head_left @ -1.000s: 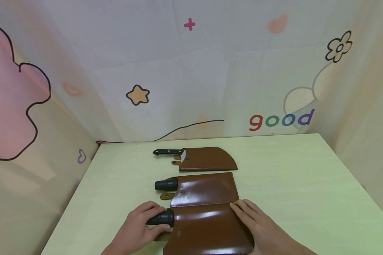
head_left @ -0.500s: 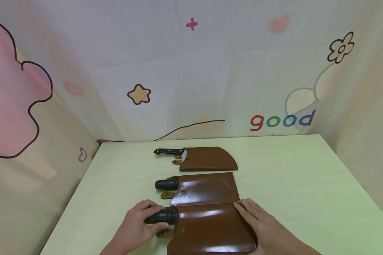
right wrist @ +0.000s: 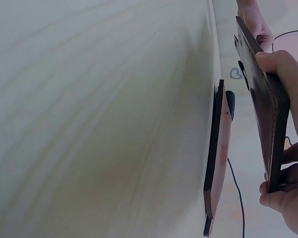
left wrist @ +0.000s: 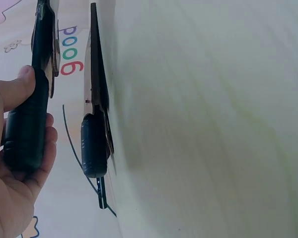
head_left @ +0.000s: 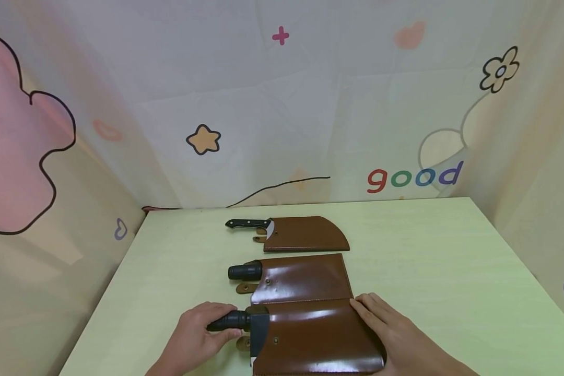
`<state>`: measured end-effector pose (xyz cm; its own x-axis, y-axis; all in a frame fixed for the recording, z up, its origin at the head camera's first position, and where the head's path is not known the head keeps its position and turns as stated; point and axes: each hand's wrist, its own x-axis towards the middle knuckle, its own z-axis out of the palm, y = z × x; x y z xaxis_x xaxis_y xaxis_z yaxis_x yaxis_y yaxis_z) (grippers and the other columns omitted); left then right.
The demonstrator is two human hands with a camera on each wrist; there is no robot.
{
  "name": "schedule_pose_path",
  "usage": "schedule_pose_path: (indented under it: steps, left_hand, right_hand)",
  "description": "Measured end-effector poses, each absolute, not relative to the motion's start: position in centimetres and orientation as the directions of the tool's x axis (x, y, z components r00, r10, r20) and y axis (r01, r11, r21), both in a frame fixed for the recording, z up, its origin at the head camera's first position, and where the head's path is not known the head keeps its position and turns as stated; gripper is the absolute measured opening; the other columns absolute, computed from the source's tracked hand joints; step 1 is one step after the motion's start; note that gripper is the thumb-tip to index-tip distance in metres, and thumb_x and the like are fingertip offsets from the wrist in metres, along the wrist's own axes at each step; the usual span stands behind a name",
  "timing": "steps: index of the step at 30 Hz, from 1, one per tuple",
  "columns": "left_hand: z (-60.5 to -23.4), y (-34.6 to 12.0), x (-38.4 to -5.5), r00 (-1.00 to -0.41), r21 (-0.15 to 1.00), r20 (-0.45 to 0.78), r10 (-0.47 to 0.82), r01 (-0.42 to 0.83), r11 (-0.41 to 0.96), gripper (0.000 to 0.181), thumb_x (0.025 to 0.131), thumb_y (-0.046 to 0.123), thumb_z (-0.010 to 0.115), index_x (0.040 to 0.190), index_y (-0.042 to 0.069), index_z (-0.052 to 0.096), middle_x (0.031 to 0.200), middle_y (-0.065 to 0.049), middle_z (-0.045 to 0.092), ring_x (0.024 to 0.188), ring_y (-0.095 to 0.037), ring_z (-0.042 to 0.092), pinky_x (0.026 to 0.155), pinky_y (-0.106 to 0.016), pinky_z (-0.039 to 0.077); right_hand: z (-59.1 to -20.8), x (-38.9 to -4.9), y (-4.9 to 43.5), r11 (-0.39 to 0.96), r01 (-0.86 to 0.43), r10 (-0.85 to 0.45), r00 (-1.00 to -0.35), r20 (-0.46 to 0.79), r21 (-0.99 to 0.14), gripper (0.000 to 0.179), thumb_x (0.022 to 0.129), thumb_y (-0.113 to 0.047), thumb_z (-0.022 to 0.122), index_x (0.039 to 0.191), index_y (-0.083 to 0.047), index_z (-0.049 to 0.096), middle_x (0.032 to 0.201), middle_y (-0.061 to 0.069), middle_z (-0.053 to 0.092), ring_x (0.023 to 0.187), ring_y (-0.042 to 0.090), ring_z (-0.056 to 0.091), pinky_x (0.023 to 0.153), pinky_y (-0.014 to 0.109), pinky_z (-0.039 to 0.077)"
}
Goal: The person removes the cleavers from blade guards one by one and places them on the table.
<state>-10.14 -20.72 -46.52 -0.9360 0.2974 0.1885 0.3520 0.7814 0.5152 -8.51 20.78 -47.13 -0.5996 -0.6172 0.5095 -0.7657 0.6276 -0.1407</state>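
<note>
My left hand (head_left: pixel 192 334) grips the black handle (head_left: pixel 226 320) of a cleaver. A strip of its dark blade (head_left: pixel 259 331) shows at the mouth of a brown leather sheath (head_left: pixel 324 334); the rest is hidden inside. My right hand (head_left: pixel 395 334) holds the sheath by its right end. In the right wrist view the thumb and fingers of that hand (right wrist: pixel 290 69) pinch opposite edges of the sheath (right wrist: pixel 263 99), which is raised off the table. The left wrist view has the fingers wrapped round the handle (left wrist: pixel 27 129). A snap strap (head_left: pixel 243 343) hangs by the sheath's mouth.
Just behind lies a second cleaver in a brown sheath (head_left: pixel 305 279), its black handle (head_left: pixel 245 271) pointing left. Farther back is a third knife with a riveted handle (head_left: pixel 248 223) in a curved sheath (head_left: pixel 307 234). Printed cloth (head_left: pixel 282 104) walls the pale green table (head_left: pixel 432 271).
My left hand has drawn the handle left while the sheath and my right hand moved slightly right. A strip of dark blade has come out of the sheath. The other two knives stay put.
</note>
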Motion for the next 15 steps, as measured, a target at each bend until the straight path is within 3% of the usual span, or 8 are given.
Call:
schedule_pose_path:
  steps: [4, 10, 15]
  left_hand:
    - [-46.66, -20.68, -9.93, -0.937, 0.525, 0.187, 0.296, 0.350, 0.776, 0.048, 0.083, 0.056, 0.079, 0.112, 0.018, 0.078, 0.105, 0.015, 0.074, 0.097, -0.005, 0.067, 0.084, -0.033, 0.057]
    - [-46.80, -20.97, -10.04, -0.921, 0.526, 0.258, 0.293, 0.388, 0.756, 0.037, 0.080, 0.041, 0.086, 0.109, 0.019, 0.079, 0.104, 0.014, 0.074, 0.095, -0.005, 0.067, 0.082, -0.033, 0.057]
    - [-46.98, -21.49, -10.12, -0.932, 0.539, 0.250, 0.262, 0.358, 0.762, 0.035, 0.077, 0.031, 0.091, 0.109, 0.021, 0.079, 0.105, 0.014, 0.074, 0.096, -0.007, 0.068, 0.083, -0.033, 0.057]
  right_hand:
    - [-47.15, -8.42, 20.98, 0.634, -0.764, -0.619, -0.594, 0.513, -0.119, 0.119, 0.064, -0.084, 0.075, 0.141, 0.004, 0.054, 0.140, 0.008, 0.052, 0.124, 0.015, 0.046, 0.108, 0.008, 0.029]
    - [-46.64, -8.38, 21.38, 0.626, -0.764, -0.614, -0.605, 0.507, -0.153, 0.116, 0.063, -0.081, 0.079, 0.141, 0.002, 0.054, 0.139, 0.005, 0.051, 0.121, 0.011, 0.047, 0.101, 0.012, 0.040]
    - [-46.23, -8.16, 21.64, 0.653, -0.738, -0.610, -0.646, 0.459, -0.171, 0.115, 0.064, -0.081, 0.079, 0.143, -0.001, 0.053, 0.140, 0.000, 0.048, 0.119, 0.008, 0.047, 0.096, 0.013, 0.045]
